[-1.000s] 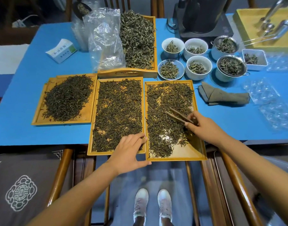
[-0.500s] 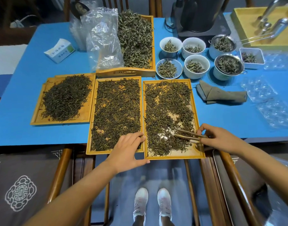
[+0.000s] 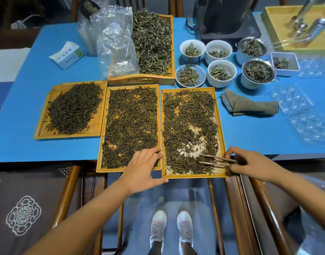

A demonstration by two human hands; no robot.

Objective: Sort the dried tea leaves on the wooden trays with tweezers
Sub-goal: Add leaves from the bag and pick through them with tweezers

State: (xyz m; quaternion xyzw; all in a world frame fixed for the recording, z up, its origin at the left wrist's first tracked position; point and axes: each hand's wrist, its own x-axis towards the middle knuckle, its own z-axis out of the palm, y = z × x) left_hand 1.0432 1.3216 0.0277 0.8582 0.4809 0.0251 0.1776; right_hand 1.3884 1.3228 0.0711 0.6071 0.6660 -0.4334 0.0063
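Three flat wooden trays of dark dried tea leaves lie side by side on the blue table: a left tray (image 3: 40, 132), a middle tray (image 3: 102, 126) and a right tray (image 3: 221, 137). My right hand (image 3: 253, 165) pinches wooden tweezers (image 3: 216, 160) low over the right tray's near right corner, tips pointing left into the tea leaves (image 3: 187, 129). My left hand (image 3: 143, 171) rests on the near right corner of the middle tray, fingers straight on its rim and thumb at the right tray's front edge.
A deeper tray of greener leaves (image 3: 152, 41) stands behind, with clear plastic bags (image 3: 115, 43) and a small box (image 3: 67, 55) to its left. Several bowls of leaves (image 3: 219, 73), a folded grey cloth (image 3: 248, 105) and plastic blister trays (image 3: 305, 122) lie right. Wooden chairs stand below the table edge.
My right hand drew the tweezers from the right tray's middle down to its near right corner, tips now pointing left. My left hand stayed on the middle tray's corner.
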